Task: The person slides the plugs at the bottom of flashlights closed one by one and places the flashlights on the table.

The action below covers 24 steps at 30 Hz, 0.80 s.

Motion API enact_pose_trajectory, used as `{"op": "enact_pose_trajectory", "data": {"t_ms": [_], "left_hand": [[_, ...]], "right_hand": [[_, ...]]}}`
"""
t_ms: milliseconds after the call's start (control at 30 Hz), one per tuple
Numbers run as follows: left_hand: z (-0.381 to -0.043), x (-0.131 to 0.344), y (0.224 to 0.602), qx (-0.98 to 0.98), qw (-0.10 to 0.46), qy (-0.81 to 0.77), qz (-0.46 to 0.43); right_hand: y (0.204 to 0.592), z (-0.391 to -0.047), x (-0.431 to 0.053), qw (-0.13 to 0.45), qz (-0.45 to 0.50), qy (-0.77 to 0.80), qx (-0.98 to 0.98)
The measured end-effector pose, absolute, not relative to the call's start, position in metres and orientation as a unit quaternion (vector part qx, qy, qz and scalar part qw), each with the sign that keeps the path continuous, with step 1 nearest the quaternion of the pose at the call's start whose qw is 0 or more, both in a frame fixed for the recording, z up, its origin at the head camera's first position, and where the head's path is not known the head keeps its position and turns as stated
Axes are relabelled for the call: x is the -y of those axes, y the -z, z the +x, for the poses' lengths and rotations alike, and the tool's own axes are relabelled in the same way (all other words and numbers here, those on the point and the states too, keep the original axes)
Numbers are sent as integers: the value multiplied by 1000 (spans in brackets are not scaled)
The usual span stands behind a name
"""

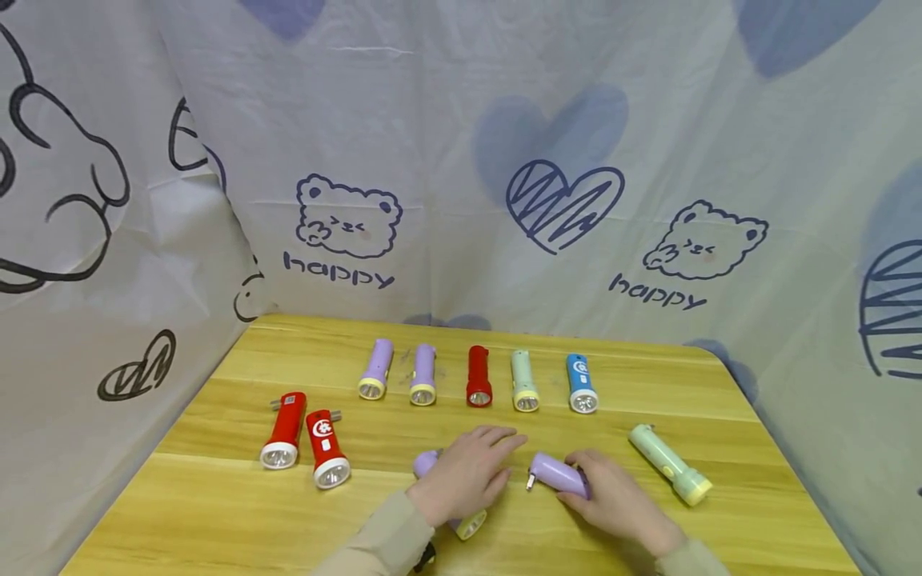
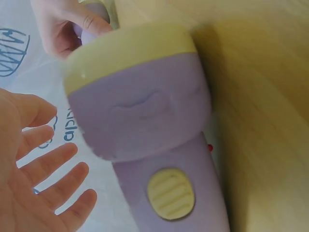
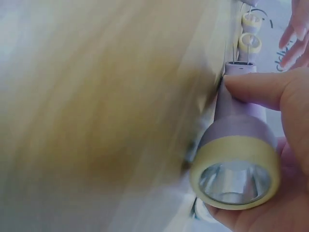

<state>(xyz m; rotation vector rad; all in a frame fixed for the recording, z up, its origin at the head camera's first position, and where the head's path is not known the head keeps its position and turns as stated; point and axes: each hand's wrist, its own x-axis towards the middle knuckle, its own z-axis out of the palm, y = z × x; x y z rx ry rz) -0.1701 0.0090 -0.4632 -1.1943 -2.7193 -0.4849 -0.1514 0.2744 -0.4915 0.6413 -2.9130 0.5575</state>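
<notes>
My left hand [image 1: 468,472] reaches over a purple flashlight [image 1: 471,526] with a yellow rim, hiding its middle. In the left wrist view, the fingers of that hand [image 2: 46,169] are spread and extended beside the purple flashlight [image 2: 145,106], whose yellow oval switch shows. My right hand [image 1: 612,500] grips a second purple flashlight [image 1: 558,475] by its head end. Metal plug prongs [image 1: 531,482] stick out from its tail, on the side towards the left hand. The right wrist view shows the thumb lying along this flashlight [image 3: 241,126] and its reflector facing the camera.
Across the back of the wooden table [image 1: 216,512] lie two purple flashlights [image 1: 423,368], a red one [image 1: 479,372], a mint-green one [image 1: 523,376] and a blue one [image 1: 579,380]. Two red-and-white flashlights [image 1: 288,424] lie left, another mint-green one [image 1: 666,460] right. Printed cloth [image 1: 446,240] hangs behind.
</notes>
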Motion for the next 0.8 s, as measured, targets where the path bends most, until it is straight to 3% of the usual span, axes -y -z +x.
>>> {"op": "enact_pose_trajectory", "data": {"t_ms": [433, 800], "left_hand": [[-170, -1, 447, 894, 28, 284, -345], [-176, 2, 443, 818, -34, 510, -265]], "right_hand": [[487, -147, -252, 7, 228, -309, 923], [480, -150, -230, 11, 208, -406, 890]]}}
